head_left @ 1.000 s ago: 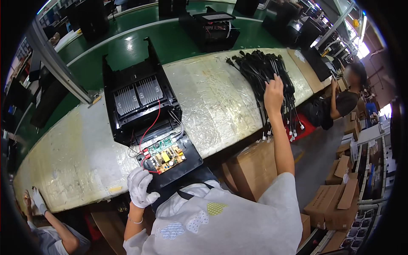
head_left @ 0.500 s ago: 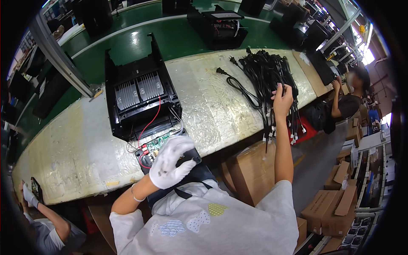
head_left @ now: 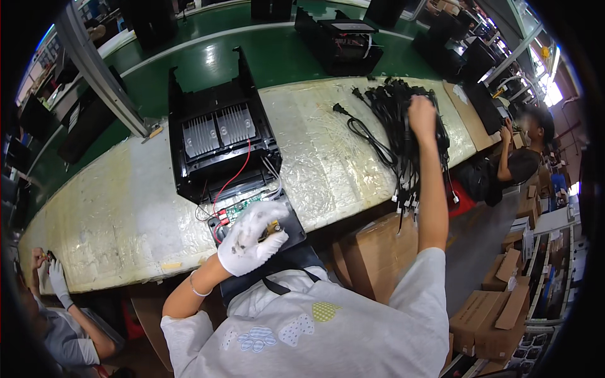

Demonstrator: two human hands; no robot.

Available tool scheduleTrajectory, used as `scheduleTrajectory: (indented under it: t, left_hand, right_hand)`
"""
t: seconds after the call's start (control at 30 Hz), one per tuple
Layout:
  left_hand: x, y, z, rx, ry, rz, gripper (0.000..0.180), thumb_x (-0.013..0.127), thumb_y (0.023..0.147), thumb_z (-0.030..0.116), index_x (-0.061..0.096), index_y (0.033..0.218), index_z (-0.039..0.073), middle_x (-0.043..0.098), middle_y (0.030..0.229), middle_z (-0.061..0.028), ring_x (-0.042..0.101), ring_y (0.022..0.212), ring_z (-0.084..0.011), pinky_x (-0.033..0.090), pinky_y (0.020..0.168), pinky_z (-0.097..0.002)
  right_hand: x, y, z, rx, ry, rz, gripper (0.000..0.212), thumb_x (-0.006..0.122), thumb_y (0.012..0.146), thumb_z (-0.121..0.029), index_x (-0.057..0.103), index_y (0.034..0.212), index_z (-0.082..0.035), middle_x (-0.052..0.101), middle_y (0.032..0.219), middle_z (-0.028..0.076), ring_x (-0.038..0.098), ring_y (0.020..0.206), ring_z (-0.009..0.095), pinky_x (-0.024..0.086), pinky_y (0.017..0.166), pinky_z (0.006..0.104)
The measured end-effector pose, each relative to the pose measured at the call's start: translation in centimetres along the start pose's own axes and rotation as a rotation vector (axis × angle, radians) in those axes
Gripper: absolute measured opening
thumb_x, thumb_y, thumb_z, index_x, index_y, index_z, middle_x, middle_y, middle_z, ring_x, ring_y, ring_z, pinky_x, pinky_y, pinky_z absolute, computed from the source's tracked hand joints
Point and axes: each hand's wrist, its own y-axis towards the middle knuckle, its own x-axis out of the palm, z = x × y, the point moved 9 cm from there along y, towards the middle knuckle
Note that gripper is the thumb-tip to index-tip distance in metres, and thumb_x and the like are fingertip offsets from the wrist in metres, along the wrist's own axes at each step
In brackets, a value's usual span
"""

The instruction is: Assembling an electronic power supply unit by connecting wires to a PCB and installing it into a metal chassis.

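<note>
Cables [head_left: 403, 132] lay in a black heap at the right end of the bench [head_left: 113, 220], plugs spilling over the front edge. Right hand [head_left: 421, 114], bare, was raised over the heap with fingers curled shut around a cable, the cord hanging down beside the forearm. One loose cable with plug lay just left of the heap, apart from the hand.

Left hand [head_left: 251, 239], in a white glove, rested on the circuit board [head_left: 242, 211] at the bench's front edge. Gloved fingers were bent down onto the board; whether they pinched anything could not be told. A small yellowish part showed just beside the fingertips. Board sat in a black tray, just below the black housing [head_left: 217, 142] with its finned heat sinks, red wire [head_left: 230, 183] running from housing to board.

Bench top was covered in wrinkled plastic film. Cardboard boxes [head_left: 372, 252] stood under the bench, right of the person. Another person sat at far right, a third at lower left with gloved hands near the bench edge.
</note>
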Motion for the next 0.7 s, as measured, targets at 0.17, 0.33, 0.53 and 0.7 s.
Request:
scheduleTrajectory:
  t: [0.17,0.33,0.53,0.7]
  left_hand:
    - [-0.8,0.9,-0.7,-0.030,0.060,0.070,0.041,0.064,0.085,0.014,0.052,0.123,0.002,0.056,0.119,-0.0180,0.055,0.113,-0.0364,0.043,0.099,-0.0429]
    - [-1.0,8.6,-1.5,-0.028,-0.829,0.329,0.050,0.044,0.100,0.038,0.045,0.132,0.000,0.055,0.125,-0.0173,0.054,0.114,-0.0262,0.042,0.101,-0.0385]
    - [-10.2,8.0,-1.6,-0.214,-0.961,0.815,0.036,0.047,0.102,0.034,0.053,0.109,-0.001,0.068,0.095,-0.0127,0.064,0.078,-0.0170,0.051,0.064,-0.0291]
    - [-16.4,4.8,-4.3,0.036,-1.107,1.060,0.016,0.047,0.102,0.018,0.054,0.103,0.003,0.065,0.087,-0.0110,0.066,0.080,-0.0231,0.056,0.076,-0.0339]
  right_hand:
    - [-13.4,-0.7,-11.1,0.189,0.829,-0.125,0.028,0.042,0.104,-0.021,0.057,0.091,-0.001,0.053,0.067,0.000,0.046,0.049,0.005,0.035,0.045,0.0201]
    - [-16.4,-6.0,-26.2,0.046,0.887,-0.190,0.026,0.044,0.104,-0.024,0.059,0.095,-0.004,0.054,0.071,-0.001,0.047,0.053,0.004,0.033,0.045,0.0170]
    - [-7.0,-15.0,-36.2,0.216,2.025,-0.922,0.054,0.033,0.103,-0.048,0.047,0.124,0.000,0.063,0.107,0.014,0.060,0.099,0.022,0.045,0.090,0.0360]
    - [-4.5,-23.6,-39.3,0.143,2.053,-1.467,0.064,0.025,0.103,-0.050,0.055,0.118,0.006,0.063,0.115,0.022,0.058,0.114,0.031,0.038,0.105,0.0433]
